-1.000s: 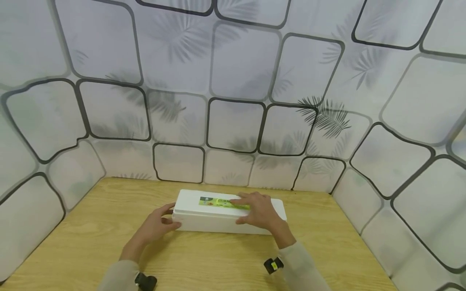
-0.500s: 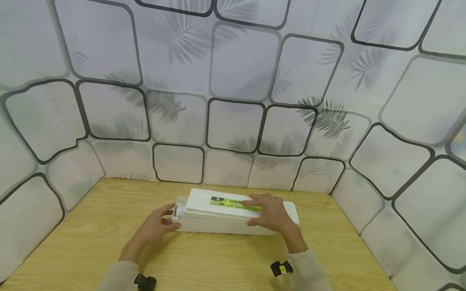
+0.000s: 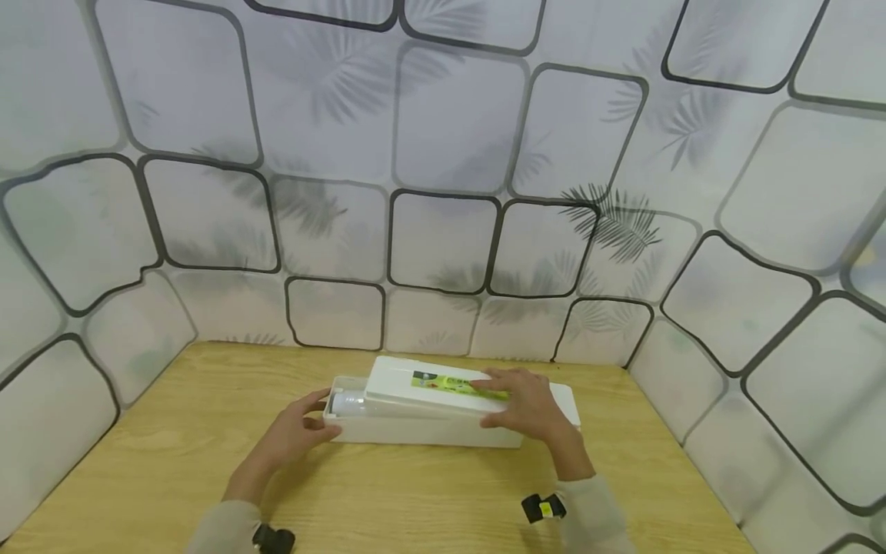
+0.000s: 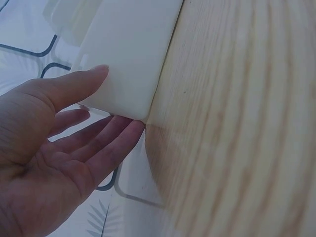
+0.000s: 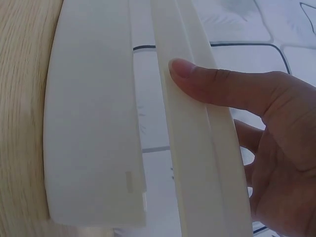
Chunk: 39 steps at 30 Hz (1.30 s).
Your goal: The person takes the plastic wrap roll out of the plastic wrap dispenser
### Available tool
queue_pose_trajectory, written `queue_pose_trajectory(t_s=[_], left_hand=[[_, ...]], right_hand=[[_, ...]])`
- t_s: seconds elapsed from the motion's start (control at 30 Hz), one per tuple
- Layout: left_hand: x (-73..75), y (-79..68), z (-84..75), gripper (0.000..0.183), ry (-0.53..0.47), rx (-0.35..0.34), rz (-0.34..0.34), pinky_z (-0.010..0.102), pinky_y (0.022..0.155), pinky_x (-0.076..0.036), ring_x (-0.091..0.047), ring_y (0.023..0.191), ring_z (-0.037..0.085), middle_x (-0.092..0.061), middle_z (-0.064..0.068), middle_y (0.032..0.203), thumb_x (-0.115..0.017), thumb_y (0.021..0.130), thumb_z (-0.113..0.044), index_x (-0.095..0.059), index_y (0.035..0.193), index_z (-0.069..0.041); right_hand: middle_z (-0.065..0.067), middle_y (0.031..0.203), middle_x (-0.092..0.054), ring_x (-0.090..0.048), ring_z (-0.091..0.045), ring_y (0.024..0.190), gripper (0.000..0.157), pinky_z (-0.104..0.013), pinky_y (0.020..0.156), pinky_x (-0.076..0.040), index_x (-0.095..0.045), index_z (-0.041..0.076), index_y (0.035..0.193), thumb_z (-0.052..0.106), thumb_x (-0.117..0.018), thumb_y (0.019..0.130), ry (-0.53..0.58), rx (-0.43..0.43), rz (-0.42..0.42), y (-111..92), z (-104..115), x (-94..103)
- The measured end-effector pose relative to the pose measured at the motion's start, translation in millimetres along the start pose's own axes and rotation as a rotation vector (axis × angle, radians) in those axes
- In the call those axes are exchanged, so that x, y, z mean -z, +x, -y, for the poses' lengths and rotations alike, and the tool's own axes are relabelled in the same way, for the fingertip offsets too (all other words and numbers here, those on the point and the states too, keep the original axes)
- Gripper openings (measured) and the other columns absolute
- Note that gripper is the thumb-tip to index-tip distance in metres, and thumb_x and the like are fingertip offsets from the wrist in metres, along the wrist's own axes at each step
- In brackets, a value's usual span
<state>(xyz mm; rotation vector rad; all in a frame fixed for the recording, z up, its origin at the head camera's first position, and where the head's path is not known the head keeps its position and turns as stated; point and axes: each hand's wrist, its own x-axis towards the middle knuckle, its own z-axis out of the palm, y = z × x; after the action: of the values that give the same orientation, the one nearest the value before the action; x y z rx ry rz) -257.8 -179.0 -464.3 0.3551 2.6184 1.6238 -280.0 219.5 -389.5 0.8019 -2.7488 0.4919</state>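
Note:
A long white plastic box [image 3: 429,432] lies crosswise on the table in the head view. Its white lid [image 3: 398,378], with a green printed label [image 3: 446,383], sits askew, shifted right and overhanging the right end. My right hand [image 3: 529,404] grips the lid, its thumb on the near edge in the right wrist view, where a gap shows between lid [image 5: 190,143] and box [image 5: 94,123]. My left hand [image 3: 294,428] holds the box's left end, thumb on the near wall and fingertips at the end wall [image 4: 118,106]. A pale cylindrical item [image 3: 348,403] shows inside the uncovered left end.
The wood-grain table [image 3: 401,500] extends around the box. Patterned cloth [image 3: 443,231] encloses the back and both sides. Each wrist wears a small black camera, such as the right wrist camera [image 3: 543,508] at the sleeve cuff.
The lid has slid right and tilted up from the box with my right hand, uncovering the left end and the pale item. My left hand has stayed at the box's left end.

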Motion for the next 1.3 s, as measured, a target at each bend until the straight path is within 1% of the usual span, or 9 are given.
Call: queue_pose_trajectory(t_s=[0.1,0.17,0.27,0.4,0.57,0.77,1.0,1.13,1.3], left_hand=[[0.9,1.5,-0.7,0.076,0.011,-0.003,-0.004,0.04,0.088,-0.062,-0.071,0.108,0.039,-0.051,0.042,0.142,-0.076,0.093,-0.009,-0.035,0.153,0.011],[1.7,2.0,-1.5,0.075,0.016,0.0,-0.004,0.041,0.088,-0.062,-0.072,0.108,0.039,-0.051,0.041,0.142,-0.076,0.093,-0.009,-0.035,0.153,0.011],[2.5,2.2,-2.0,0.075,0.021,0.011,-0.001,0.041,0.088,-0.062,-0.071,0.108,0.039,-0.051,0.041,0.142,-0.076,0.093,-0.009,-0.035,0.154,0.01],[2.4,2.4,-0.9,0.075,0.024,0.022,-0.003,0.041,0.088,-0.062,-0.071,0.109,0.038,-0.051,0.04,0.143,-0.076,0.093,-0.01,-0.037,0.154,0.008],[2.0,1.7,0.3,0.076,0.034,0.009,-0.001,0.043,0.088,-0.062,-0.071,0.108,0.039,-0.051,0.041,0.142,-0.077,0.092,-0.011,-0.036,0.153,0.01],[0.3,1.3,0.7,0.076,0.03,0.009,0.004,0.044,0.088,-0.062,-0.071,0.11,0.04,-0.051,0.04,0.143,-0.077,0.093,-0.011,-0.037,0.154,0.009],[0.3,0.0,-1.0,0.076,0.035,0.015,0.006,0.044,0.089,-0.062,-0.07,0.11,0.04,-0.051,0.04,0.143,-0.077,0.093,-0.012,-0.036,0.154,0.009],[0.8,-0.9,-1.1,0.076,0.031,0.021,0.007,0.044,0.089,-0.062,-0.07,0.111,0.04,-0.051,0.04,0.144,-0.077,0.093,-0.012,-0.036,0.154,0.009],[0.9,-0.1,1.0,0.077,0.03,0.012,0.011,0.044,0.088,-0.062,-0.071,0.11,0.039,-0.051,0.039,0.144,-0.077,0.093,-0.013,-0.036,0.154,0.009]], right_hand=[[-0.01,0.139,-0.068,-0.066,-0.039,0.122,0.059,-0.059,0.085,-0.05,-0.075,0.029,0.127,0.033,-0.094,0.071,0.0,0.011,-0.017,1,-4,1.3],[-0.009,0.139,-0.068,-0.066,-0.039,0.122,0.059,-0.057,0.084,-0.05,-0.075,0.029,0.127,0.033,-0.094,0.071,0.003,0.007,-0.021,2,-5,2.1],[-0.009,0.14,-0.068,-0.064,-0.04,0.124,0.059,-0.062,0.087,-0.048,-0.075,0.029,0.127,0.031,-0.094,0.071,0.014,-0.002,-0.022,1,-6,4.0],[-0.009,0.142,-0.066,-0.061,-0.041,0.127,0.058,-0.071,0.094,-0.042,-0.075,0.028,0.128,0.03,-0.093,0.072,0.024,-0.027,-0.023,-2,-6,7.4],[-0.009,0.143,-0.066,-0.06,-0.041,0.129,0.058,-0.073,0.097,-0.04,-0.075,0.027,0.128,0.029,-0.093,0.073,0.022,-0.048,-0.025,-5,-9,11.0],[-0.009,0.143,-0.066,-0.061,-0.042,0.129,0.058,-0.073,0.097,-0.041,-0.075,0.025,0.127,0.029,-0.093,0.072,-0.004,-0.054,-0.038,-9,-15,17.5],[-0.008,0.141,-0.068,-0.064,-0.041,0.125,0.059,-0.066,0.089,-0.045,-0.075,0.026,0.127,0.035,-0.093,0.071,-0.026,-0.051,-0.062,-14,-26,23.5],[-0.011,0.139,-0.069,-0.066,-0.041,0.122,0.06,-0.064,0.087,-0.048,-0.076,0.024,0.125,0.036,-0.093,0.069,-0.036,-0.043,-0.082,-16,-33,26.0],[-0.015,0.134,-0.071,-0.068,-0.042,0.118,0.059,-0.066,0.089,-0.051,-0.077,0.02,0.123,0.034,-0.094,0.069,-0.045,-0.023,-0.107,-19,-38,30.6]])
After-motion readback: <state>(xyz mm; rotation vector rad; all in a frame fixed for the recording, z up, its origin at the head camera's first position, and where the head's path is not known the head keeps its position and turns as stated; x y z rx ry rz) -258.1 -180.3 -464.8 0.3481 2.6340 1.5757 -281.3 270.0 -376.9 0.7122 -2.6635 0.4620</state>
